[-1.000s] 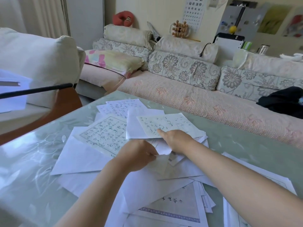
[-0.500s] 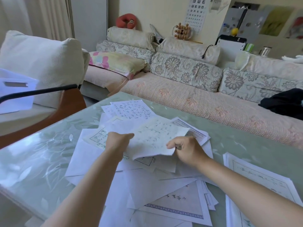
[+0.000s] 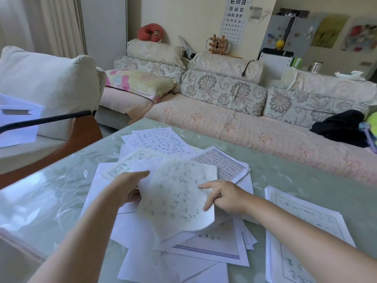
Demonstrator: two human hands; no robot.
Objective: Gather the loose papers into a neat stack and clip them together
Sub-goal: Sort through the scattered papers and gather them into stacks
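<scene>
Over the messy pile of papers (image 3: 204,248) on the table (image 3: 51,190), one blurry sheet (image 3: 175,193) is held up. The left hand (image 3: 127,187) pinches its left edge and the right hand (image 3: 224,196) grips the right edge. A separate stack (image 3: 310,207) sits just to the right.

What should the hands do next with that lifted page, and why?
Probably carry the lifted sheet rightward onto the neater stack: left hand and right hand hold it above the scattered papers, so gathering is unfinished.
</scene>
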